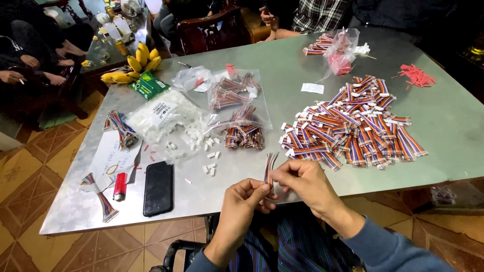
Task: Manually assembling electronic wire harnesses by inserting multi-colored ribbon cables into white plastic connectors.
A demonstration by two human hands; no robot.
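Head camera looks down on a grey metal table (302, 70) where both hands meet at its near edge. Left hand (244, 199) and right hand (305, 181) are each pinched shut on one short ribbon cable (270, 168) of many coloured wires. The cable stands roughly upright between the two hands, its lower end caught between the left thumb and forefinger, the right fingertips gripping it just beside them; its free upper end fans out above both hands, over the table edge.

Just beyond the right hand lies a big loose heap of finished cables (353, 123) with white connectors. Farther left, near the table's middle, sit clear plastic bags of cable bundles (239, 108) and a bag of white connector housings (164, 121), with a few loose white housings (210, 163) scattered near the left hand. A black phone (158, 188) lies face down to the left of the hands, a red lighter (120, 186) just beside it. A bunch of bananas (133, 65) rests at the far left corner. Other people sit at the far side.
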